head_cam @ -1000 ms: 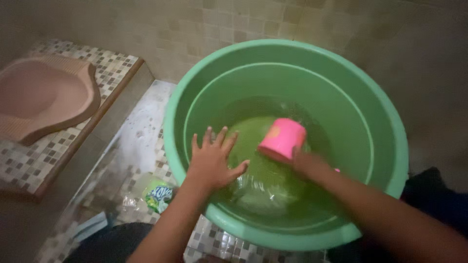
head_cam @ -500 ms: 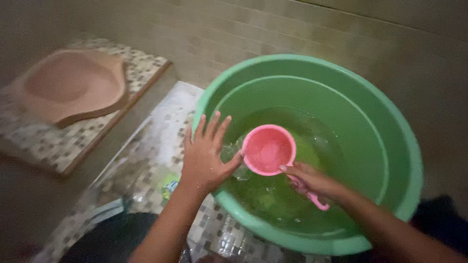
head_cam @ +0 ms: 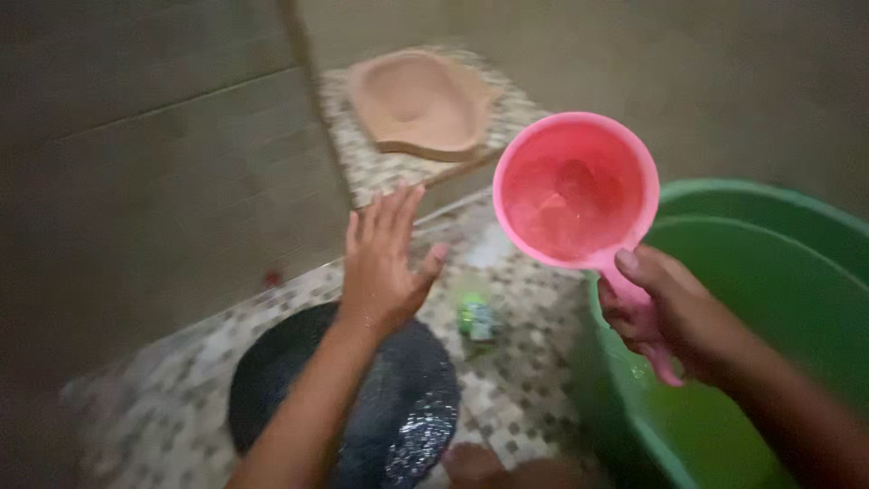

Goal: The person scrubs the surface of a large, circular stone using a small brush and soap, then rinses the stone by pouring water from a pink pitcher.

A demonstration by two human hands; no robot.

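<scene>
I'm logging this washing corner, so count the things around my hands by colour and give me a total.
Pink: 1, the scoop held by its handle in the right hand
Green: 2, the tub and the small packet on the floor
Dark: 1, the wet round pan under the open left hand
Brown: 1, the squat toilet
Total: 5

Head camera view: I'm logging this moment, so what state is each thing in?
Pink dipper: lifted above the floor, mouth towards the camera, some water inside.
Right hand: closed on the dipper's handle.
Left hand: open, fingers spread, holding nothing.
Green basin: upright, water in it.
Dark round pan: on the tiled floor, wet.
Small green packet: lying on the floor.
</scene>
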